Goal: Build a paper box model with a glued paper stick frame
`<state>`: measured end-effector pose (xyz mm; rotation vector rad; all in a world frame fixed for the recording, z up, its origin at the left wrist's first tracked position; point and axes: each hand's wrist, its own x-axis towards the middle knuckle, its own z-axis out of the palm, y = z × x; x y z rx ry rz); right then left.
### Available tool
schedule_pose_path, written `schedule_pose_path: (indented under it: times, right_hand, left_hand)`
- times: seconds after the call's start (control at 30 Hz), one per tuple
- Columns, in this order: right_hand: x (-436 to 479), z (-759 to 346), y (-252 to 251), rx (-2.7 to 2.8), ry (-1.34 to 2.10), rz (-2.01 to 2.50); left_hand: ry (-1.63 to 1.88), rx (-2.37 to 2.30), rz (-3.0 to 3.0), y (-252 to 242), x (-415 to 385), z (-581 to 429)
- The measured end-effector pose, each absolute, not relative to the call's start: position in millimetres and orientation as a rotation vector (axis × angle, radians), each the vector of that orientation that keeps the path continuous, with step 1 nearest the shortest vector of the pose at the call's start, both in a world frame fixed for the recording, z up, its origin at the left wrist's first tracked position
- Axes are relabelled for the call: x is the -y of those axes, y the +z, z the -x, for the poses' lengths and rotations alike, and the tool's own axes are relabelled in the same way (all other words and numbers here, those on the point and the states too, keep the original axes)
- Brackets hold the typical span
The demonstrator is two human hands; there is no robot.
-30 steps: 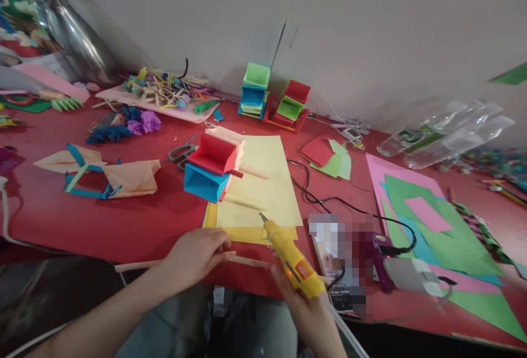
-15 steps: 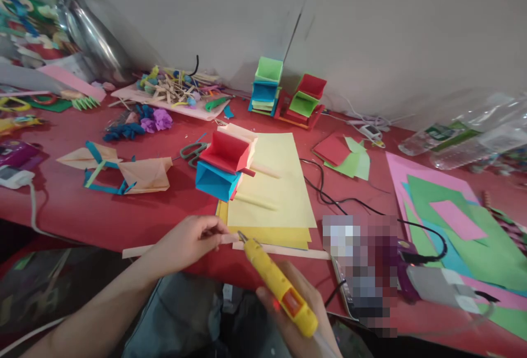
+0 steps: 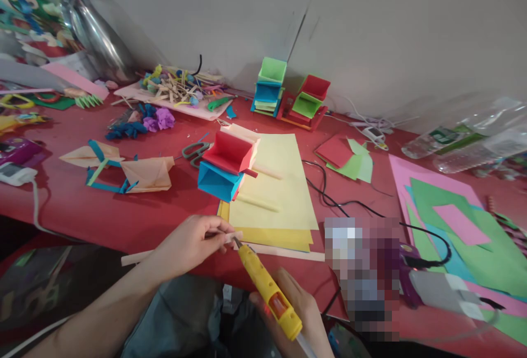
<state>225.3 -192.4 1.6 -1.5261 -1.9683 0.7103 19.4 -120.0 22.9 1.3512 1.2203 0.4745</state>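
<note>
My left hand [image 3: 187, 245] pinches a thin wooden stick [image 3: 135, 257] near its right end, at the front edge of the red table [image 3: 82, 210]. My right hand [image 3: 296, 317] grips a yellow glue gun [image 3: 265, 286] whose nozzle touches the tip of that stick. A second wooden stick [image 3: 284, 252] lies just to the right, along the lower edge of the yellow paper sheets [image 3: 275, 188]. A red and blue folded paper box model [image 3: 226, 163] stands on the sheets' left side.
Scissors [image 3: 193, 151], paper planes with blue strips [image 3: 123, 171], a tray of craft sticks [image 3: 177, 91], stacked paper boxes [image 3: 288, 94], red and green squares [image 3: 343, 157], coloured sheets [image 3: 444, 210], plastic bottles [image 3: 461, 138] and a black cable [image 3: 329, 199] lie on the table.
The glue gun swung left and down from beside the yellow sheets until its nozzle met the stick end in my left hand. The view shifted slightly left.
</note>
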Motion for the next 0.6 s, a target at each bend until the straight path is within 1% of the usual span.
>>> schedule_pose_path:
  times: [0.6]
  right_hand:
    - [193.1,-228.8,-0.2,1.922,0.672,1.548]
  left_hand:
    - [0.467,-1.207,-1.390,26.3,122.5,-16.4]
